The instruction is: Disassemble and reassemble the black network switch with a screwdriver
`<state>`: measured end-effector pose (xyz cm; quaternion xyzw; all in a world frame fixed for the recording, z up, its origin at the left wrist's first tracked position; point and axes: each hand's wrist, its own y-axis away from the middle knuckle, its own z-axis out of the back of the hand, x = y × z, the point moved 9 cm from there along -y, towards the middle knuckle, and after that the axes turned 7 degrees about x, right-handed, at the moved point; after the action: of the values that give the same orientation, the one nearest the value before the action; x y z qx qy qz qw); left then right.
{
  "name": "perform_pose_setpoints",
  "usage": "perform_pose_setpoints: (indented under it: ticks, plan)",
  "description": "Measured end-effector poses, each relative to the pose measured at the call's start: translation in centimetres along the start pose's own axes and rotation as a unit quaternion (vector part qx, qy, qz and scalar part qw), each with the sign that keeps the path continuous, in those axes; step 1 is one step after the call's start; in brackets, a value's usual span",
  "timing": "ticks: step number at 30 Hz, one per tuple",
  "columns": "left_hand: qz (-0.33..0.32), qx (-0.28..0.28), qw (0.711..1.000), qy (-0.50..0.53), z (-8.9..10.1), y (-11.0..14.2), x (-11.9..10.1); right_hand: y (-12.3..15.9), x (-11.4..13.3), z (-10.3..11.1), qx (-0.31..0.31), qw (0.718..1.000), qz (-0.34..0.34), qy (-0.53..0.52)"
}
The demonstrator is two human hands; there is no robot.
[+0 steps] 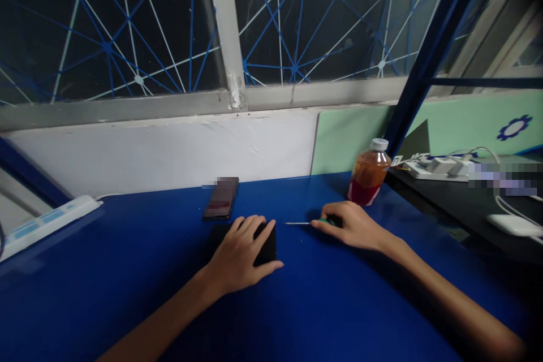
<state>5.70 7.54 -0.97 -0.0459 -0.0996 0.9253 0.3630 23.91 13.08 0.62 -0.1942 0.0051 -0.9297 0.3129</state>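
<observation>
My left hand (pixel 244 254) rests over a dark, box-shaped object (pixel 268 246) on the blue table, its fingers across the top and the thumb along the near side. Most of this black box is hidden under the palm, so its exact kind cannot be made out. To the right, my right hand (pixel 345 223) is closed around the green handle of a screwdriver (pixel 299 223). The thin metal shaft points left at the black box, with a small gap between tip and box. Part of the handle is covered by the fingers.
A dark phone (pixel 221 199) lies behind my left hand. Behind my right hand stands a bottle of reddish-brown drink (pixel 369 172). A white power strip (pixel 51 223) is at the left edge. On a black surface at right sit another power strip (pixel 441 168), cables and a white adapter (pixel 513 225).
</observation>
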Motion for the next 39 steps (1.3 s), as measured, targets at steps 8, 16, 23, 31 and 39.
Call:
perform_pose_setpoints:
  ticks: [8,16,23,31,39]
  plan:
    - [0.022,-0.001,1.000,-0.001,0.2,-0.2,0.4,0.2,2.1,-2.1,0.080,0.996,0.043,-0.016]
    - [0.027,0.003,1.000,-0.008,0.0,-0.2,0.5,0.2,2.6,-2.8,0.101,0.993,0.054,-0.032]
    - [0.015,-0.004,1.000,-0.021,0.0,-0.1,0.2,0.0,2.2,-3.0,0.107,0.992,0.047,-0.051]
    - [0.024,0.009,0.999,-0.022,-0.3,-0.2,0.4,0.3,2.6,-2.9,0.118,0.989,0.050,-0.075]
    - [0.038,0.011,0.999,-0.019,-0.5,-0.1,1.0,0.5,2.0,-2.7,0.141,0.982,0.045,-0.114]
